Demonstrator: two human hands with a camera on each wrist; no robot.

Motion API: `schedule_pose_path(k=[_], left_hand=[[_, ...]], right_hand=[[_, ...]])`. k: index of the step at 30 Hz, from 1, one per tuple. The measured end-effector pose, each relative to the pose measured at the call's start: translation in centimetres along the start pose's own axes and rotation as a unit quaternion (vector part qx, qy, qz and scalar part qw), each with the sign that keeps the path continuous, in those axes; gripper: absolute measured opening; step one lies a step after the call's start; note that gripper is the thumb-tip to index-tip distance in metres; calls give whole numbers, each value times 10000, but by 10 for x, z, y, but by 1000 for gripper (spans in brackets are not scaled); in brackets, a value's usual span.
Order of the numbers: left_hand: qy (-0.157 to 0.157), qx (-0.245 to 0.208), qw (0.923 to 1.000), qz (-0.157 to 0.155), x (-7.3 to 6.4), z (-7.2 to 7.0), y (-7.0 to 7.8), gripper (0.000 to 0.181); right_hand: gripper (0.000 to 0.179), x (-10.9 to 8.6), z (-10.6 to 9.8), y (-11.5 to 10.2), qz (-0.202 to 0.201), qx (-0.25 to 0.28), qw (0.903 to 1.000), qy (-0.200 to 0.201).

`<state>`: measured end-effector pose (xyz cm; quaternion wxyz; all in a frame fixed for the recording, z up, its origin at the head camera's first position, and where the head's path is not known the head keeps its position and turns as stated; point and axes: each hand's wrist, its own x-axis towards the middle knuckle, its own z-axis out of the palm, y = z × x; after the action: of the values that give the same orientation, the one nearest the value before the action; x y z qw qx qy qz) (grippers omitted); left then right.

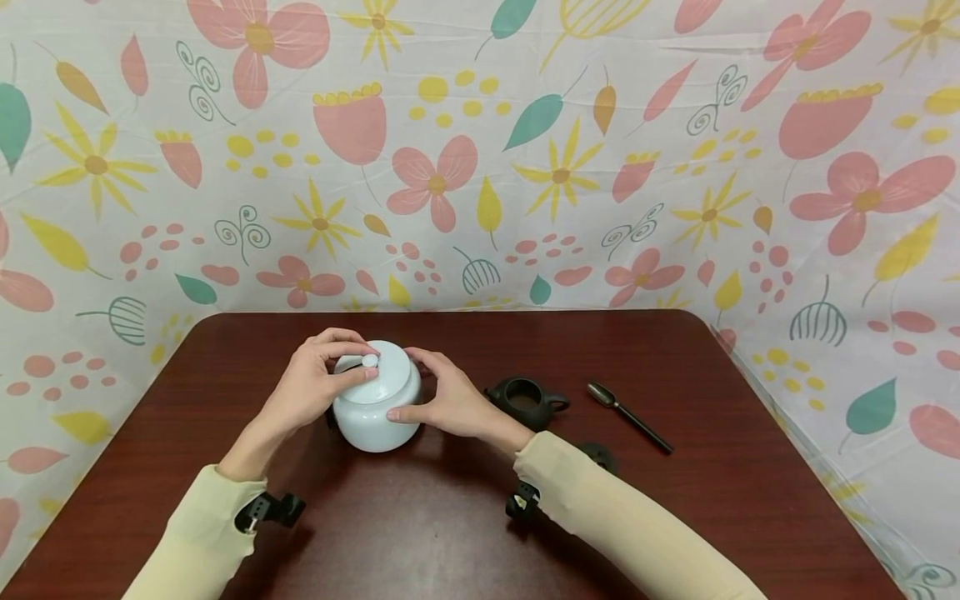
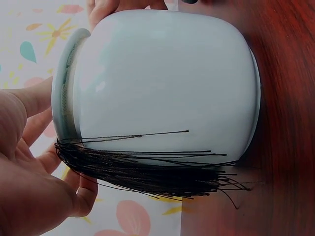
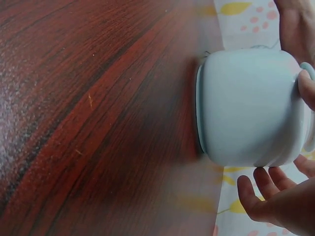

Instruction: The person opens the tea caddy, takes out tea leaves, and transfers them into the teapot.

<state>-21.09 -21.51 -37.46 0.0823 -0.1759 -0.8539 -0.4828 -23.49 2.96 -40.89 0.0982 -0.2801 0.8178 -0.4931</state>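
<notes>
I see the left grip [image 1: 311,383] pinching the knob [image 1: 370,361], the right grip [image 1: 457,402] clasping the jar [image 1: 373,429]; a slip could chip the lid [image 1: 392,379] or trap the tassel [image 2: 152,172].

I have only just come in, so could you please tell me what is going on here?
A person is handling a white jar on the table. The left hand pinches the knob of its lid, and the right hand holds the jar's side. The lid is at the jar's mouth; I can't tell whether it is fully seated. A black tassel hangs beside the jar. To the right are an open dark teapot and a spoon.
</notes>
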Motion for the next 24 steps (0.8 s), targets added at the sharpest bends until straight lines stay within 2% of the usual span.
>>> schedule_pose_path(k=[14, 24], left_hand=[[-26, -295, 9995, -93, -1, 2, -4, 20], [172, -430, 9989, 98, -1, 5, -10, 18]], right_hand=[[90, 0, 3, 1, 163, 38, 9999, 16], [91, 0, 2, 2, 147, 63, 9999, 40]])
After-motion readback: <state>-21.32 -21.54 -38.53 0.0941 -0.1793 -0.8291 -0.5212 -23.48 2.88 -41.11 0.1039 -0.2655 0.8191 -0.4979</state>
